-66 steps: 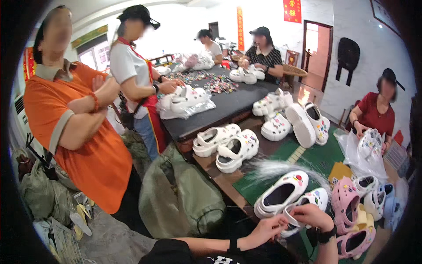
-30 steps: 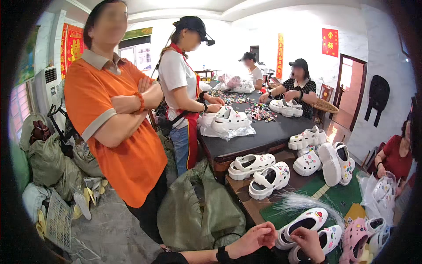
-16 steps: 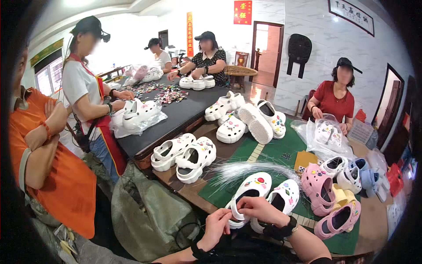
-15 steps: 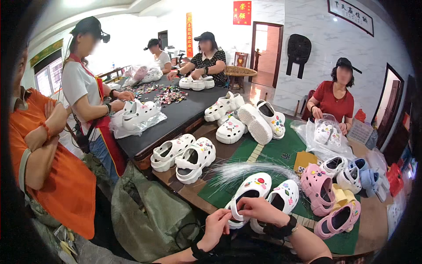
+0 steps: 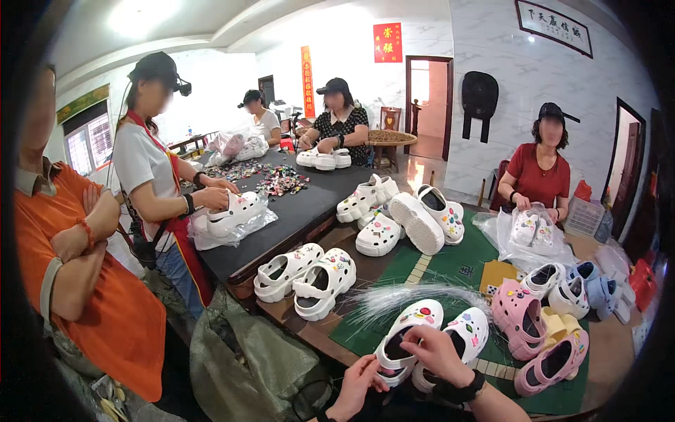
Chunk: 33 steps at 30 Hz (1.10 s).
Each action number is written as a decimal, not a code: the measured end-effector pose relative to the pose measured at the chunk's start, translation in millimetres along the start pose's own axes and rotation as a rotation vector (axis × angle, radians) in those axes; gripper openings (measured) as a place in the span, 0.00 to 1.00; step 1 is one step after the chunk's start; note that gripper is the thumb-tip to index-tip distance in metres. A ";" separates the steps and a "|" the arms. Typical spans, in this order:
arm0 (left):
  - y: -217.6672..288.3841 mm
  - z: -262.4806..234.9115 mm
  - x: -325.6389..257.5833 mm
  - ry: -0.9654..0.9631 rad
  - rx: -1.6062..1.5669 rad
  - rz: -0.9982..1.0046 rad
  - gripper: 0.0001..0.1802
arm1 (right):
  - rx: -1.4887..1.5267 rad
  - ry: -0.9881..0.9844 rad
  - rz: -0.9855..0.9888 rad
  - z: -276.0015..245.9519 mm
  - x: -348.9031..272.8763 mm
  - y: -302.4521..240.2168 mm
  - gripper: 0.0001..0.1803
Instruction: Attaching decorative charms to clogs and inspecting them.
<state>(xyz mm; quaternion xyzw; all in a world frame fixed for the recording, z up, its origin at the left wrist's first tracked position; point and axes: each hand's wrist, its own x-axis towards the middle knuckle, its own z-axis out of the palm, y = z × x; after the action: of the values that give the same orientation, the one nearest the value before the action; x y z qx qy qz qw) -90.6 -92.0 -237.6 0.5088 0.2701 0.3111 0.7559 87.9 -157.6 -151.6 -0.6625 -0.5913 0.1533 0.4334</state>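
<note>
On the near side of the table, a white clog point(image 5: 422, 314) with colourful charms stands with its heel toward me. My left hand point(image 5: 361, 384) has its fingers closed at the heel strap of this clog. Over the shoe's opening, my right hand point(image 5: 437, 354) is raised with thumb and fingers pinched; whatever is between them is too small to make out. The matching white clog point(image 5: 470, 330) sits just to the right, partly covered by my right hand. Behind the pair lies a bundle of thin clear plastic strands point(image 5: 394, 299).
Pink clogs point(image 5: 519, 316), yellow clogs point(image 5: 557, 325) and blue clogs point(image 5: 602, 299) crowd the right. More white clogs point(image 5: 325, 285) stand left and farther back. Co-workers handle clogs around the dark table point(image 5: 281, 204). A person with an orange shirt point(image 5: 105, 302) stands at left.
My right hand has lifted from the clog's heel strap and is now pinched above the opening. My left hand has moved lower, to the heel. The whole view has shifted slightly.
</note>
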 end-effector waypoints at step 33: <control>86.3 37.0 27.8 0.061 0.301 0.388 0.06 | -0.519 0.276 0.069 -66.1 -110.2 12.5 0.06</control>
<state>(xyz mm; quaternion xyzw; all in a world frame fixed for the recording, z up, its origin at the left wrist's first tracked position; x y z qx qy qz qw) -62.3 -68.6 -146.8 0.6485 0.2332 0.4217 0.5893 115.4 -283.7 -157.0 -0.7856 -0.5233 -0.0800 0.3203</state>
